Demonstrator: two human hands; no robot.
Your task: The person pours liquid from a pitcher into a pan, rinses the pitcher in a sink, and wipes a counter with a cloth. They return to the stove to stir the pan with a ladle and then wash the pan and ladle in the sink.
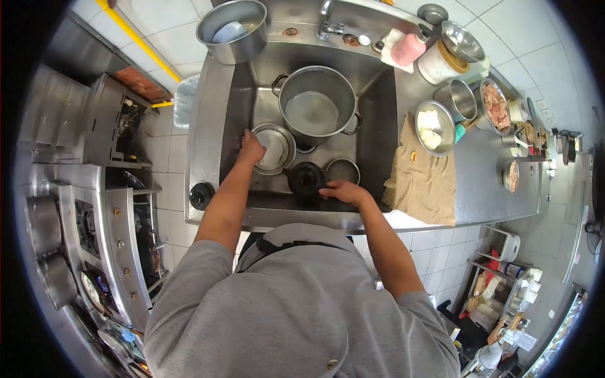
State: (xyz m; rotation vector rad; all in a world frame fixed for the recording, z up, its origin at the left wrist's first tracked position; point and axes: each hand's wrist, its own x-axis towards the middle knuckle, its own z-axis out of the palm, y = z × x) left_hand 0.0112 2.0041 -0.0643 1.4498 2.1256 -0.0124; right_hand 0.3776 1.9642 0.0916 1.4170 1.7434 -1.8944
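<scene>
In the sink, my left hand is closed on the left rim of a round metal bowl, pale inside. My right hand grips the right side of a dark, round jug, which has a small spout on its left. Behind them stands a large two-handled pot with cloudy liquid inside. A smaller metal bowl lies just beyond my right hand, partly covered by it.
A steel pot stands at the sink's back left corner, beside the faucet. A black lid lies on the left ledge. Rightward are a brown cloth, a bowl of white pieces, a meat bowl and a pink bottle.
</scene>
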